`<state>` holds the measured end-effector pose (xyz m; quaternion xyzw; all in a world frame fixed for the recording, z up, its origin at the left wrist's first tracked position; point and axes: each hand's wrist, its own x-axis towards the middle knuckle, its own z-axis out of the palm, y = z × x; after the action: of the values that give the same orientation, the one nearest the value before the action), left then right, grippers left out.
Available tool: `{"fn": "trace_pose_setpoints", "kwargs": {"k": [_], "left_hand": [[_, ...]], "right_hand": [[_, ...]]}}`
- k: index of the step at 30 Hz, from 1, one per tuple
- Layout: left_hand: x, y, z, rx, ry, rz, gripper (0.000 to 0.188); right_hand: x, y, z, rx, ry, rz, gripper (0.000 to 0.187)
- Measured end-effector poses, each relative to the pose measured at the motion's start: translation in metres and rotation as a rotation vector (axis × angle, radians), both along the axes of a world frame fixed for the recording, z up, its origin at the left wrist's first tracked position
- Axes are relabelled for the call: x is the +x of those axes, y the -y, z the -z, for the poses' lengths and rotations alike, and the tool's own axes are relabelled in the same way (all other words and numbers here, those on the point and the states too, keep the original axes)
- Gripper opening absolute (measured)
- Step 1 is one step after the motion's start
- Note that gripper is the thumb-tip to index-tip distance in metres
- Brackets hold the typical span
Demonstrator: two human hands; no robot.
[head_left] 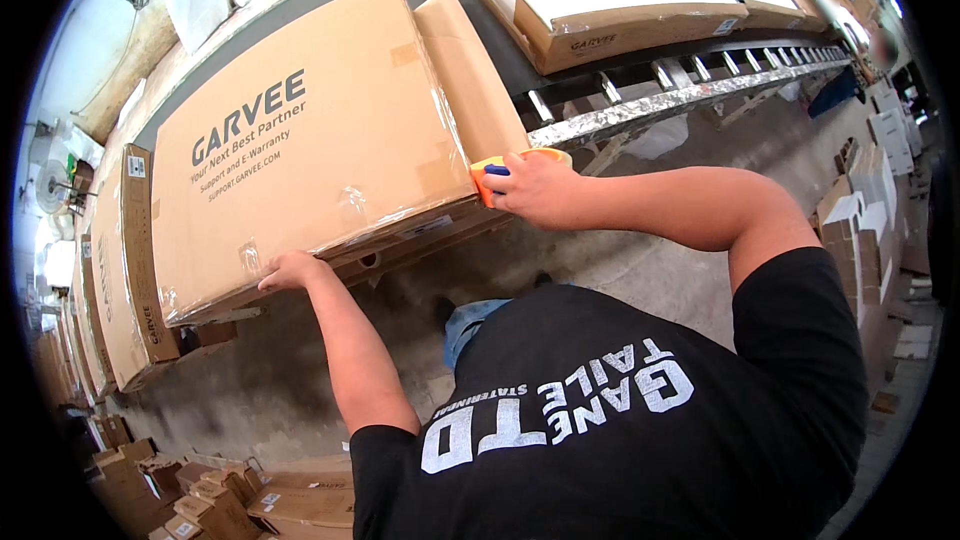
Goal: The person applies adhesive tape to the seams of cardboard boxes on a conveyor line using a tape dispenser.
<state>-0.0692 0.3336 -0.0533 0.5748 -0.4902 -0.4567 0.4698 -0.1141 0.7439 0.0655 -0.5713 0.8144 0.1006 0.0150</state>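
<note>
A large brown cardboard box (330, 180) with dark print lies on the grey bench surface, clear tape along its edges. My left hand (292, 270) rests on its near edge, fingers stretched out over the cardboard. At the box's near right corner, my right hand (535, 188) is closed round an orange and yellow tape dispenser (487, 176) with a blue part. The dispenser touches the corner; its far side is partly hidden by my fingers. A plain cardboard panel (465, 80) shows just beyond the box's right side.
To the right runs a roller conveyor (690, 80), with an open carton (640, 30) holding white panels behind it. More taped boxes (130, 260) stand in a row at left. Cardboard pieces (215, 500) lie at lower left, and stacked cartons (870, 210) stand at far right.
</note>
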Motion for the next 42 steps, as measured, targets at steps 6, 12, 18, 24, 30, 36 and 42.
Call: {"fn": "trace_pose_setpoints", "kwargs": {"k": [6, 12, 18, 24, 30, 36, 42], "left_hand": [[-0.009, -0.117, 0.01, -0.54, 0.405, 0.445, 0.071], [0.009, -0.21, -0.014, -1.319, 0.607, 1.203, 0.055], [-0.037, -0.23, -0.05, -1.464, 0.881, 1.702, 0.05], [-0.032, -0.193, -0.069, -0.909, 0.146, 1.806, 0.052], [0.104, 0.016, -0.023, -0.425, 0.276, 0.617, 0.061], [0.089, 0.128, -0.01, 0.037, -0.155, 0.464, 0.082], [0.02, 0.112, -0.049, 0.106, -0.399, 0.092, 0.081]], "right_hand": [[-0.055, -0.045, 0.051, 0.22, 0.108, 0.303, 0.037], [-0.021, -0.125, 0.039, -0.424, 0.39, 0.475, 0.044], [-0.033, -0.174, 0.105, -1.454, 1.227, 0.955, 0.075], [-0.085, -0.135, 0.231, -2.012, 2.106, 0.833, 0.049], [-0.078, -0.008, 0.196, -2.336, 2.694, -0.356, 0.06], [-0.048, 0.066, 0.178, -2.33, 3.084, -0.739, 0.052], [-0.015, 0.076, 0.179, -2.377, 3.062, -0.611, 0.054]]}}
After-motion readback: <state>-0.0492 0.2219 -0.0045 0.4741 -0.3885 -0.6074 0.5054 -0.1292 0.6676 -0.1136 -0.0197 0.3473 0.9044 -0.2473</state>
